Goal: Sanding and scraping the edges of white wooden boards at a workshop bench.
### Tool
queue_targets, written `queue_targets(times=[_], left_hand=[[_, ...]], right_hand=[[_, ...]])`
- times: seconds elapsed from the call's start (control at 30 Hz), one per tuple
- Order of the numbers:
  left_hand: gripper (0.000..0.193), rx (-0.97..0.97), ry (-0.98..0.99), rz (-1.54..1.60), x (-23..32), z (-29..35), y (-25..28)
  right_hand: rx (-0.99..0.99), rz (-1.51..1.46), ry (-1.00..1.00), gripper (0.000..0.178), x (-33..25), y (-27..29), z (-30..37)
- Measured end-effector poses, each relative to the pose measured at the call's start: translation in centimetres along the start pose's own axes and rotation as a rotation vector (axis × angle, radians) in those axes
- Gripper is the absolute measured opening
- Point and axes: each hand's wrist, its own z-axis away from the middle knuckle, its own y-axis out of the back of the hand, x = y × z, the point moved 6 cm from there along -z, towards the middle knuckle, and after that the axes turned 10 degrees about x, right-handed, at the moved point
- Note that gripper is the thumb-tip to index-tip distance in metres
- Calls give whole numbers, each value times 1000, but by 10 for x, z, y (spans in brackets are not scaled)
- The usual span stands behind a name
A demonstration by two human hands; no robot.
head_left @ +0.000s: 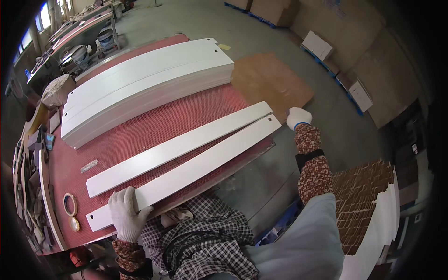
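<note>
My left hand [127, 214], in a white knit glove, lies across the left end of a narrow white board [205, 170]. Its fingers reach the far edge and its thumb is at the near edge. A second narrow white board [177, 148] lies just behind, the two almost meeting at their right ends. Past those right ends, beyond the table's edge, my right hand [299, 117] is closed in a white glove with a blue cuff. What it holds, if anything, is hidden. Both boards rest on a red textured table top [186, 112].
A tall stack of wide white panels [149, 84] fills the table's far side. Two tape rolls [70, 205] and a small pale strip [89, 165] lie at the left. Brown cardboard [270, 84] is beyond the right edge. Stacked boards [364, 205] stand at my right.
</note>
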Motion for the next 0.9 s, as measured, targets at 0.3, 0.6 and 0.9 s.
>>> queue_targets(times=[0.3, 0.6, 0.9], left_hand=[[87, -68, 36, -51, -6, 5, 1], [84, -24, -23, -79, -2, 3, 20], [102, -239, -228, 24, 117, -44, -62]], right_hand=[[186, -498, 544, 30, -109, 61, 93], [124, -258, 156, 31, -35, 10, 15], [206, -362, 570, 49, -131, 19, 115]])
